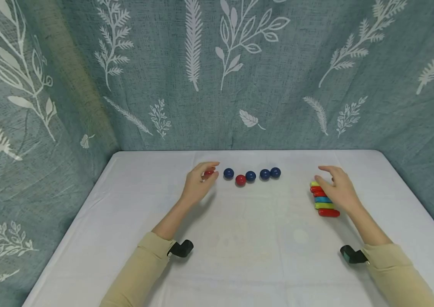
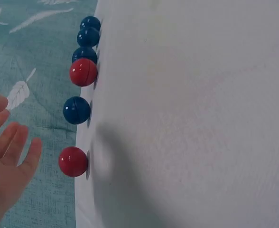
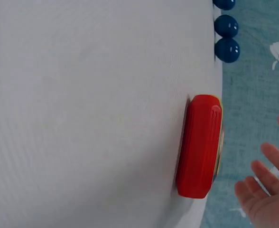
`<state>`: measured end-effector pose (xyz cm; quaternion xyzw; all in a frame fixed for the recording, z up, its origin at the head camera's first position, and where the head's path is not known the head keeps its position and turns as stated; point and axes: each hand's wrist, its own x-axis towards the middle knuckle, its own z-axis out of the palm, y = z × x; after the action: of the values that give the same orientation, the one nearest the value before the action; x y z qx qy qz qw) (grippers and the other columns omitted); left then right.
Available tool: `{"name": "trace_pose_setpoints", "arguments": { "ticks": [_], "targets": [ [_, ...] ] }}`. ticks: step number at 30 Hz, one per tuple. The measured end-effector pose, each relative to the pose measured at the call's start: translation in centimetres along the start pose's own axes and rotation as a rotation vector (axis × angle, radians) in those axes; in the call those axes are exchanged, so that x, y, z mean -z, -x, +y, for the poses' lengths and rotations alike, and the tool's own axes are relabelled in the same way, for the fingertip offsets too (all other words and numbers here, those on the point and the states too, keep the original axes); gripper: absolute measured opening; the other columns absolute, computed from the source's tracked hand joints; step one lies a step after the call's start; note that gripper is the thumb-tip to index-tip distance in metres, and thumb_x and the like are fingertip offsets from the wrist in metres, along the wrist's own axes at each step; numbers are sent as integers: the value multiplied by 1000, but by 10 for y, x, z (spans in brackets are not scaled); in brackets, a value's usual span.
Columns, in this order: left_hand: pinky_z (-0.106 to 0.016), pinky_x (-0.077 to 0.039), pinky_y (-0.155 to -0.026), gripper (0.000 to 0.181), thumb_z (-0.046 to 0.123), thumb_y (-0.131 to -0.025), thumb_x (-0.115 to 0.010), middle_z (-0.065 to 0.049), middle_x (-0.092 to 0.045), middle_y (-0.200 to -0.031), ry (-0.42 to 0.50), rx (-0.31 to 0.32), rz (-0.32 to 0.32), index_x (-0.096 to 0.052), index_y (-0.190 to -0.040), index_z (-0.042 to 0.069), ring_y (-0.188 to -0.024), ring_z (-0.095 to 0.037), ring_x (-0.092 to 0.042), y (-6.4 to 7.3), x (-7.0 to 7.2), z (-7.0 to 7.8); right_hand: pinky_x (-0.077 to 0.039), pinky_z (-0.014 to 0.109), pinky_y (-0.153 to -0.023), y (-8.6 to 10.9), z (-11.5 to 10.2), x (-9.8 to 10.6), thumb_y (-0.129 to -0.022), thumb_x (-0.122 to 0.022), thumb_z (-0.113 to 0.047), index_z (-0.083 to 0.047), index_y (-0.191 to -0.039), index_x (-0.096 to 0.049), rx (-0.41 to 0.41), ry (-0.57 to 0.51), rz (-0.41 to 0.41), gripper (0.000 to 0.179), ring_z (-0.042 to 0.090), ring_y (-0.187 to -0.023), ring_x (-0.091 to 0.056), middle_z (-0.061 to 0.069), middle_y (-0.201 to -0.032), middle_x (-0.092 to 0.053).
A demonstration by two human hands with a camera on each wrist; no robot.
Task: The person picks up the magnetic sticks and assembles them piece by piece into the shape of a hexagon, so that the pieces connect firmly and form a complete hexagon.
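Left grip (image 1: 197, 184) open, fingers loosely spread, holding nothing; glossy red ball (image 2: 73, 161) below it, apart, left grip much nearer than right. Ball round, no long axis. Right grip (image 1: 337, 187) also open, above row of glossy red, blue and yellow-green bars (image 1: 321, 199), not touching; bars' long axes run sideways beneath it. Rightward of left grip, on white-covered table (image 1: 239, 238): four glossy dark-blue balls (image 1: 228, 173), second glossy red ball (image 1: 240, 180); nearest blue one could crowd fingers.
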<state>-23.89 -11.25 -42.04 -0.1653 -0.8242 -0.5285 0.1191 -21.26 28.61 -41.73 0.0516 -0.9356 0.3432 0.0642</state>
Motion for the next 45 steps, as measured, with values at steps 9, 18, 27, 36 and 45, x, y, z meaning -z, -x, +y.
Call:
{"name": "trace_pose_setpoints", "arguments": {
  "ticks": [9, 18, 27, 36, 45],
  "targets": [
    [-39, -48, -91, 22, 6, -95, -61, -11, -67, -114, 30, 81, -32, -69, -115, 2, -103, -24, -62, 1, -11, 7, -36, 58, -101, 0, 11, 4, -104, -45, -29, 4, -134, -51, -118, -52, -52, 45, 47, -126, -37, 31, -140, -39],
    [-36, -50, -89, 20, 4, -94, -61, -13, -68, -114, 79, 77, -107, -69, -112, 0, -105, -25, -63, -1, -26, 7, -38, 61, -97, -3, 23, 7, -104, -43, -33, 1, -133, -54, -195, -65, -132, 46, 48, -124, -38, 30, -138, -43],
    [-30, -51, -80, 20, 9, -94, -63, -10, -69, -112, 79, 94, -191, -71, -113, 5, -96, -21, -65, -13, -57, 16, -35, 60, -101, -9, 34, 6, -103, -45, -34, 1, -133, -55, -230, -93, -176, 47, 45, -124, -39, 29, -136, -46],
    [-26, -50, -80, 23, 12, -94, -65, -9, -69, -112, 149, 123, -252, -70, -116, 6, -97, -17, -63, -34, -94, 25, -36, 57, -101, -11, 35, 5, -102, -49, -31, 3, -132, -54, -222, -123, -196, 46, 42, -121, -44, 29, -135, -49],
    [-27, -50, -82, 24, 15, -94, -66, -1, -69, -112, 112, 160, -271, -70, -118, 13, -102, -12, -62, -52, -119, 29, -32, 57, -105, -12, 48, 4, -102, -49, -32, 4, -136, -51, -259, -190, -215, 50, 43, -128, -38, 29, -141, -44]
  ]
}}
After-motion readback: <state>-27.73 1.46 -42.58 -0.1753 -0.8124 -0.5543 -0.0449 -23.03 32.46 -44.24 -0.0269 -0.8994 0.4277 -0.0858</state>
